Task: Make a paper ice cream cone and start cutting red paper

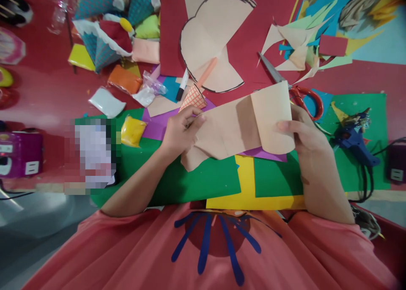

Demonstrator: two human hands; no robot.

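Note:
A strip of beige paper [222, 129] stretches between my two hands, its right end curled into a wide roll. My left hand [184, 129] pinches the strip near its left end, fingers closed on it. Around the rolled end my right hand [301, 129] is wrapped, thumb on the front and fingers behind, partly hidden. Just above my left hand is a small orange-checked paper cone [193, 97]. Red-handled scissors [307, 102] lie behind my right hand. A larger beige shape with a black outline [206, 36] lies farther back on red paper.
Clay packets [125, 79] and blue patterned cones [103, 45] are at the back left. Paper scraps [298, 45] lie at the back right. A blue glue gun [357, 144] rests on green sheet [376, 112] at the right. A blurred-out flat object [95, 154] is at the left.

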